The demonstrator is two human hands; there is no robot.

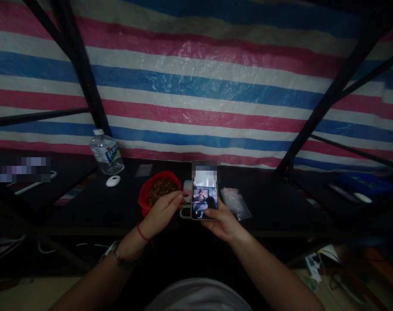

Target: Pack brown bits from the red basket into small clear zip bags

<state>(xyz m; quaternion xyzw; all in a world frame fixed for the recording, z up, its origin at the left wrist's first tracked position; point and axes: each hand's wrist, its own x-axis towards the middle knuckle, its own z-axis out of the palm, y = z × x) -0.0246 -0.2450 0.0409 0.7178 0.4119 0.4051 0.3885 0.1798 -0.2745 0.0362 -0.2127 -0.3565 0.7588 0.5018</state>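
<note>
A smartphone point(204, 206) with a lit screen stands upright in my right hand point(225, 219), the thumb lying over the lower screen. My left hand point(162, 212) reaches toward the phone's left edge with fingers extended, holding nothing; I cannot tell whether its fingertips touch the phone. Behind that hand is a red container point(145, 195) filled with small brown pieces too small to name. A pale flat object point(187, 186) and a white-rimmed object point(185, 212) are partly hidden behind the phone. Clear plastic bags point(235, 203) lie just right of my right hand.
A clear plastic bottle point(107, 153) and a white rounded object point(113, 181) are on the black table point(267, 207), left of a small clear bag point(143, 170). Dark metal bars point(326, 103) slant on both sides before a striped plastic sheet point(196, 82). A blue item point(366, 185) lies far right.
</note>
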